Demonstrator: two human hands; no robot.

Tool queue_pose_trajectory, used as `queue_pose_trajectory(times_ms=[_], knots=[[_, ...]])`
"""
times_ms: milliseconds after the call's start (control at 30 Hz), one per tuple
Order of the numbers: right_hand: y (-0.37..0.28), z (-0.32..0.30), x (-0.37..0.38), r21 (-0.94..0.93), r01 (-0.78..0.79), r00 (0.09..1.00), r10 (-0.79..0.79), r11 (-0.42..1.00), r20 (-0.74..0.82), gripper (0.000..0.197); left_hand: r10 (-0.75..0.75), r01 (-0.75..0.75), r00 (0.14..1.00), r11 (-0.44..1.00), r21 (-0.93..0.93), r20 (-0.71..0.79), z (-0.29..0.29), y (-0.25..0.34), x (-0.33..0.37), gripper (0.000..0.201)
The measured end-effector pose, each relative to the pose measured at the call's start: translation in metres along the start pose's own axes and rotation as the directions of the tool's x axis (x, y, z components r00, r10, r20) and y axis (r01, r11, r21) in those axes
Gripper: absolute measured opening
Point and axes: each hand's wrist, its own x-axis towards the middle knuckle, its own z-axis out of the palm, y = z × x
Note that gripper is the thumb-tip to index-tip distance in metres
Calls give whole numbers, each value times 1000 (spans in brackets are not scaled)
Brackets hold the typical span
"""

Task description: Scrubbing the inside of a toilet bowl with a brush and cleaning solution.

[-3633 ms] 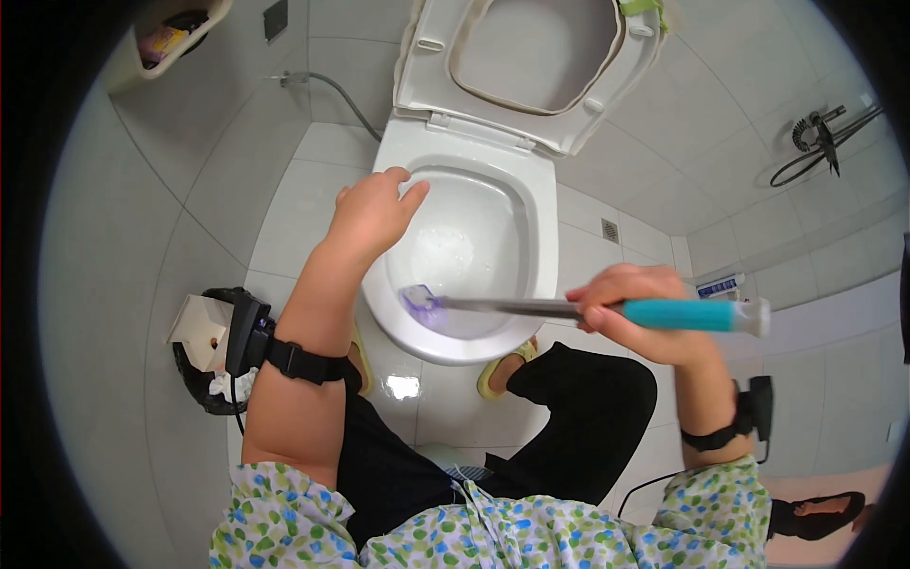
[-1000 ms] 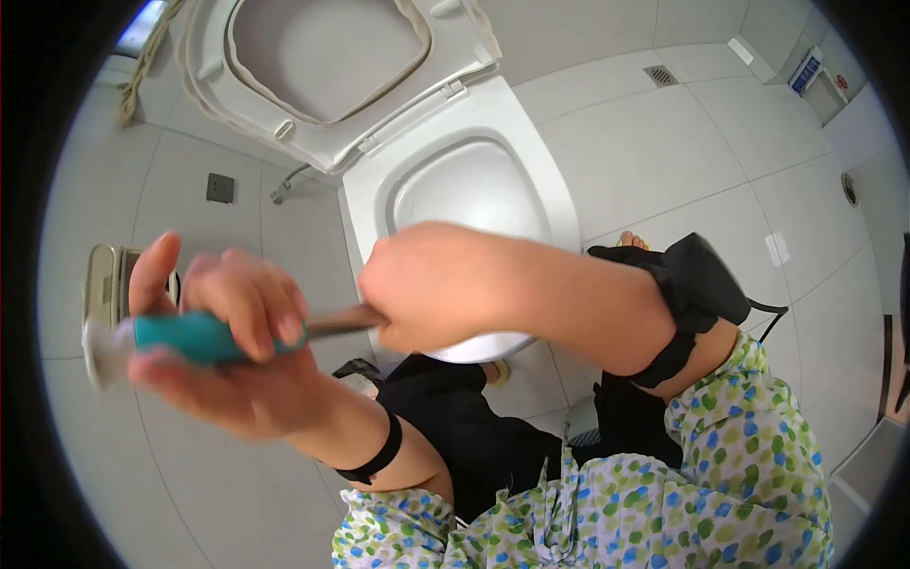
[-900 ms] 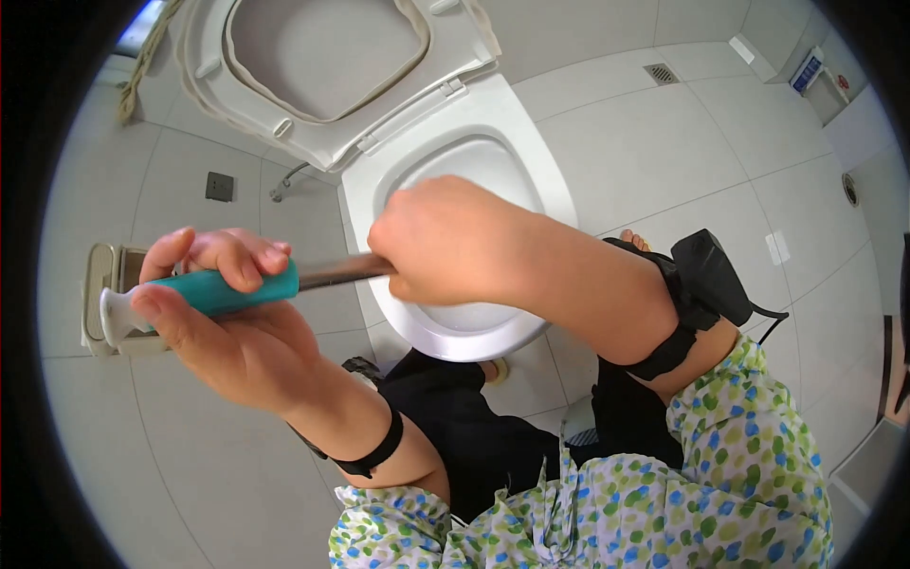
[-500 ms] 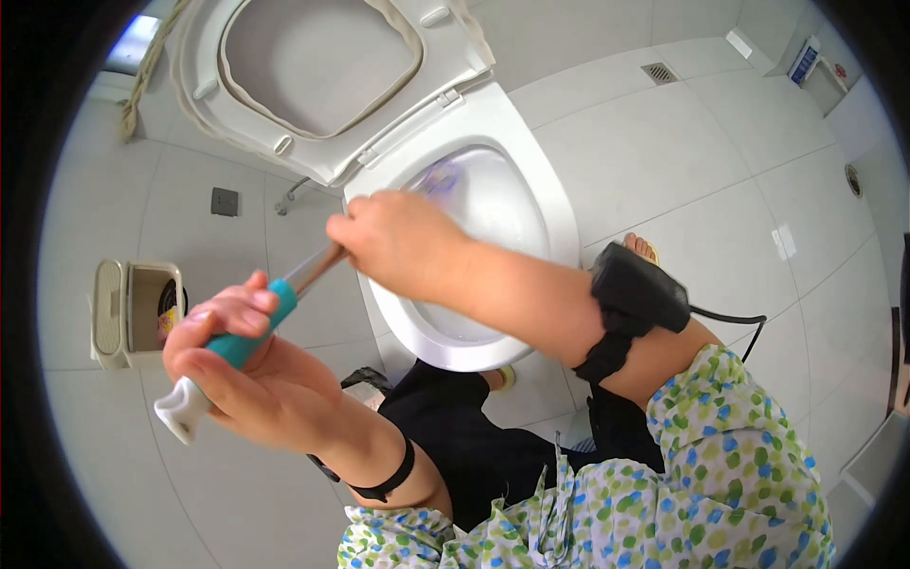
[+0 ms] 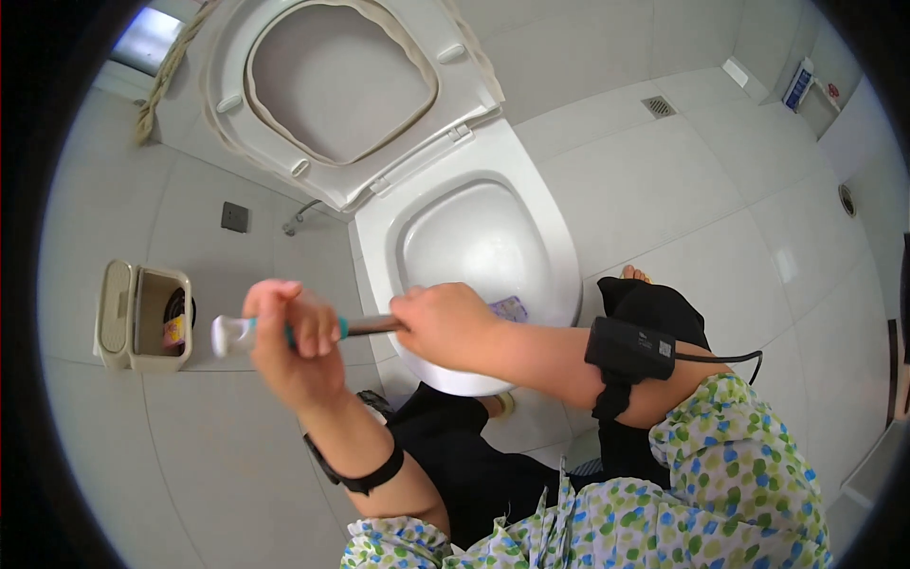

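Observation:
A long-handled toilet brush (image 5: 368, 325) lies almost level across the near left part of the toilet (image 5: 557, 248). My left hand (image 5: 299, 327) is closed around its teal grip, whose white end sticks out to the left. On the metal shaft, over the near rim, my right hand (image 5: 445, 322) is closed. A purple patterned pad (image 5: 510, 308) shows inside the bowl just beyond the right hand, at the brush's far end. Part of the shaft is hidden behind that hand. The seat (image 5: 227, 66) with its soft cream cover stands raised.
An open beige bin (image 5: 116, 313) with a few things inside is at the left. A water valve (image 5: 296, 220) and a dark wall plate (image 5: 234, 217) are near the toilet. A floor drain (image 5: 658, 106) lies at the back right. A rope (image 5: 171, 71) hangs at the upper left.
The brush has swung from a slant to nearly level. Its head has moved from the bowl's far left to its near right. My left hand has moved up and right; my right hand nearer and right.

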Motion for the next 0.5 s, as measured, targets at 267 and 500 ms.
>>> queue_pose_trajectory(times_ms=[267,500], knots=[[59,21,0,-8,-189,977,189,982,102,11,-43,7,944,994,111,327,-6,-39,-6,23],[20,-12,16,-208,144,910,-212,967,-357,8,279,-353,692,935,-25,666,-2,24,-3,20]])
